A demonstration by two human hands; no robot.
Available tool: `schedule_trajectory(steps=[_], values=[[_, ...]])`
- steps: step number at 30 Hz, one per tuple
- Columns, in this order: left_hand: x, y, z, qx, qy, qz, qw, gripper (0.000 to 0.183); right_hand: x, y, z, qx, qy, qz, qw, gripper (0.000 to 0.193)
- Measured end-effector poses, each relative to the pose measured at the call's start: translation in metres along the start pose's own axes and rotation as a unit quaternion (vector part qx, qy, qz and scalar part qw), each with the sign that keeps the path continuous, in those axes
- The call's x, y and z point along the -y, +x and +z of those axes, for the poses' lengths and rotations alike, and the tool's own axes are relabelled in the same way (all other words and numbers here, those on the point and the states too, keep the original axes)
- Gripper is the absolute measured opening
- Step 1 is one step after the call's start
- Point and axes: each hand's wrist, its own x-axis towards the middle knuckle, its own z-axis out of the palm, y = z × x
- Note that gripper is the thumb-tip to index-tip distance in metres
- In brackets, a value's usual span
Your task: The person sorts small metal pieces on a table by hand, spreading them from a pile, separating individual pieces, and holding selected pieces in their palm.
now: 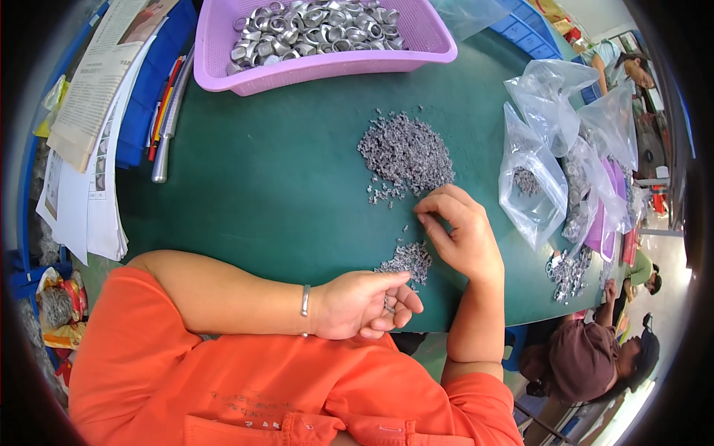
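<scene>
My left hand (357, 303) is turned palm up at the table's front edge, its fingers curled in a loose cup. A few small grey metal pieces (388, 303) show inside the curled fingers. My right hand (467, 234) is closed in a pinch at the lower edge of a large heap of tiny grey metal pieces (407, 152). Whatever lies between its fingertips is too small to make out. Between the two hands, partly behind the left thumb, is a smaller heap of similar pieces (409, 260).
A purple basket (327, 80) of silver metal rings stands at the far side of the green table (253, 163). Papers (97, 178), pens and a tapered metal rod (165, 141) lie left. Clear plastic bags (532, 186) and shiny loose parts (569, 275) lie right, where other people sit.
</scene>
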Motion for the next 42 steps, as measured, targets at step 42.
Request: schedule_trajectory(steps=[42], values=[[-0.001, 0.001, -0.003, 0.01, -0.047, -0.003, 0.999, 0.054, 0.005, 0.008, 0.019, 0.028, 0.023, -0.055, 0.998, 0.04]])
